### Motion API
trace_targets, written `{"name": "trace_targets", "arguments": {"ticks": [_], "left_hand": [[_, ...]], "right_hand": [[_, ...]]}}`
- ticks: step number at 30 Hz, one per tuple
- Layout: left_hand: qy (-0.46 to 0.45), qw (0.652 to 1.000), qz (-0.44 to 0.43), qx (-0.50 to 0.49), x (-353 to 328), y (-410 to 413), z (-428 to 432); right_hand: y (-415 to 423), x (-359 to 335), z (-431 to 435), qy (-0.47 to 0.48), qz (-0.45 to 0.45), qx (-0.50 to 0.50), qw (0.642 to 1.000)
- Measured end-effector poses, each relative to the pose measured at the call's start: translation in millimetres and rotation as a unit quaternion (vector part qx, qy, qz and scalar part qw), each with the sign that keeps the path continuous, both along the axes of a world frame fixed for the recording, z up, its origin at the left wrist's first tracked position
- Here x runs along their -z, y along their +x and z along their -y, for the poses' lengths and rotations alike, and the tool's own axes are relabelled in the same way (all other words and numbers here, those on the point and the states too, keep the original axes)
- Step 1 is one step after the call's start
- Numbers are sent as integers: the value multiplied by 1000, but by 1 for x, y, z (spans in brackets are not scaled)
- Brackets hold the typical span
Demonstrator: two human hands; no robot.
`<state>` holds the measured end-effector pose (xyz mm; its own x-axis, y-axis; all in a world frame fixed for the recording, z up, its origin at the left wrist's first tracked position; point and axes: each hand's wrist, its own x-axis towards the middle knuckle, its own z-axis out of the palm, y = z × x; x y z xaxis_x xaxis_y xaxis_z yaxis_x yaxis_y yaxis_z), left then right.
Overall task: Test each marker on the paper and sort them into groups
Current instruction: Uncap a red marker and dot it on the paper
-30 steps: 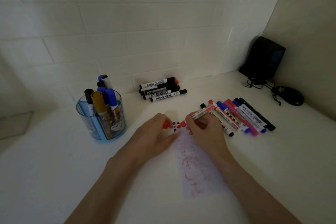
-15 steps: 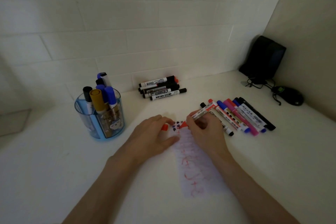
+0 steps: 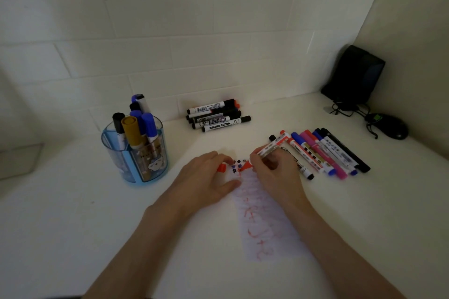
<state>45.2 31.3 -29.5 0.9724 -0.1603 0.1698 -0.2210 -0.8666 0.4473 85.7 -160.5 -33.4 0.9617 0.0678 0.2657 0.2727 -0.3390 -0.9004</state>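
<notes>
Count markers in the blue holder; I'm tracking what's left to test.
6 markers: black-capped front-left, gold-capped beside it, blue-capped right, second blue-capped behind, another black-capped further back, blue-ended rearmost. Others may be hidden.

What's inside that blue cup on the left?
Upright in the cup: a yellow-capped marker, a black-capped marker and several blue-capped markers. The tinted wall and sticker hide their lower ends, so the exact count is unclear.

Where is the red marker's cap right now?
Head view, near centre: the left hand holds the red cap by the far end of the paper, just left of the red marker gripped by the right hand.
</notes>
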Motion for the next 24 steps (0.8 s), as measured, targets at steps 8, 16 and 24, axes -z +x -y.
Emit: {"name": "trace_targets", "arguments": {"ticks": [8, 16, 24], "left_hand": [[-9, 1000, -9, 3, -2, -1, 0], [-182, 983, 0, 31, -6, -10, -6], [-239, 971, -4, -7, -4, -4, -7]], "right_hand": [[4, 0, 3, 38, -58, 18, 997], [9, -19, 15, 250, -131, -8, 959], [-2, -26, 9, 212, -76, -58, 973]]}}
